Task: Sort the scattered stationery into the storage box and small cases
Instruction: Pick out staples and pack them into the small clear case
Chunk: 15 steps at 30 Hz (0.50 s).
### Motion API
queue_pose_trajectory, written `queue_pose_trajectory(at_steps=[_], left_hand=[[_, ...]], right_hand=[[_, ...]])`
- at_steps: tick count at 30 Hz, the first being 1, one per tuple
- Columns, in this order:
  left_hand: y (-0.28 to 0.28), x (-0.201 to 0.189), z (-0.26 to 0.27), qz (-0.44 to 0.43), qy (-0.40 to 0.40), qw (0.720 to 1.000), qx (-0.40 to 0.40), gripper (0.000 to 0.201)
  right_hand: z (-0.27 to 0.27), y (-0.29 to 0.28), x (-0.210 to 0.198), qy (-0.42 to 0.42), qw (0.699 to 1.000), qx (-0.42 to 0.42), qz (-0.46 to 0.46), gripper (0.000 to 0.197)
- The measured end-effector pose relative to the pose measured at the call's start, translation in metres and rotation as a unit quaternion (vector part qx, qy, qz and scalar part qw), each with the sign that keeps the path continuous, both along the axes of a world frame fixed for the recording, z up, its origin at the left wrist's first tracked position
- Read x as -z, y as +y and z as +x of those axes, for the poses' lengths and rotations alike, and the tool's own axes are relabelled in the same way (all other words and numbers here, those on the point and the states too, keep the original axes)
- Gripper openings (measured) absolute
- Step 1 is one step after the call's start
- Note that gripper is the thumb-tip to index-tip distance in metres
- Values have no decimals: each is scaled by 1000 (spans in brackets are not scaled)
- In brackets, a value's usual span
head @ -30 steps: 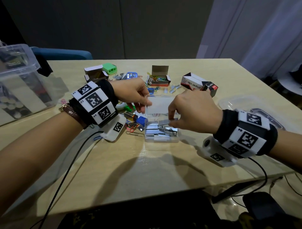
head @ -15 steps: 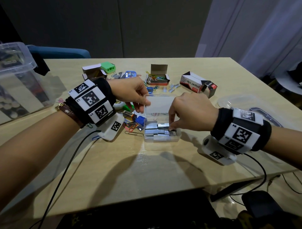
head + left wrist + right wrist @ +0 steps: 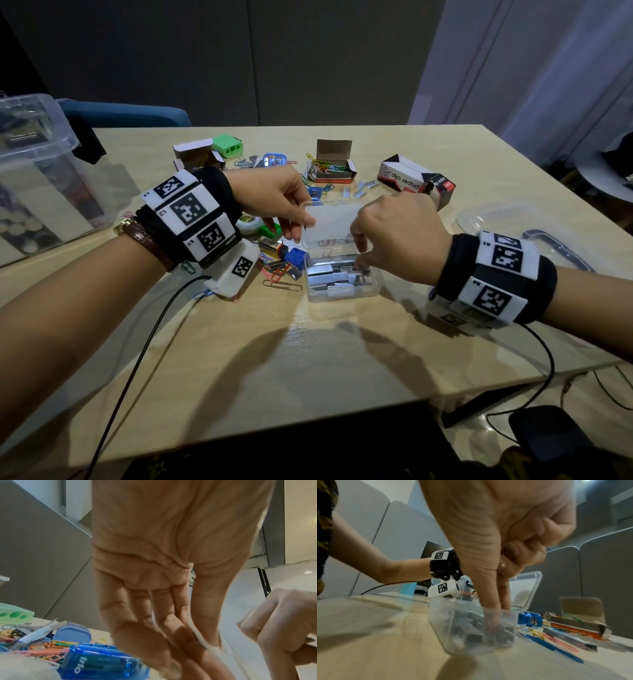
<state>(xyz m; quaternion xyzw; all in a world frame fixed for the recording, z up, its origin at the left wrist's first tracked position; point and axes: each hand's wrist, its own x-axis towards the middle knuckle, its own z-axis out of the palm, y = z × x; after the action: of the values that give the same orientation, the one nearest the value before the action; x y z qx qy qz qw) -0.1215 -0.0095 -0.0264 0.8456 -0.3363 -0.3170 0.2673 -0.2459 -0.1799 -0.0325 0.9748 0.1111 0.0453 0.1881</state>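
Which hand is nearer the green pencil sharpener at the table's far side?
Left. The left hand holds the clear case's lid just in front of the green pencil sharpener; the right hand is farther right.

both forearms reach forward, wrists banded. the left hand (image 3: 274, 198) pinches with thumb and fingers curled, palm turned inward. the right hand (image 3: 394, 236) points thumb and forefinger straight down, fingertips (image 3: 491, 616) together, other fingers curled into the palm.

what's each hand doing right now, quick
Left hand: pinches the raised lid of the small clear case.
Right hand: thumb and forefinger reach into the case among the staple strips; whether they grip one cannot be told.
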Motion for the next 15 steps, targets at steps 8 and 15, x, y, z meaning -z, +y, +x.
queue_pose_trajectory(at_steps=[8,15], left_hand=[[-1,1,1,1,3,1000,-1,17],[0,1,3,-4,15,1000,9,17]], right_hand=[[3,-4,-1,-1,1000,-25,-2,26],[5,-2,3,5,999,-49,4,25]])
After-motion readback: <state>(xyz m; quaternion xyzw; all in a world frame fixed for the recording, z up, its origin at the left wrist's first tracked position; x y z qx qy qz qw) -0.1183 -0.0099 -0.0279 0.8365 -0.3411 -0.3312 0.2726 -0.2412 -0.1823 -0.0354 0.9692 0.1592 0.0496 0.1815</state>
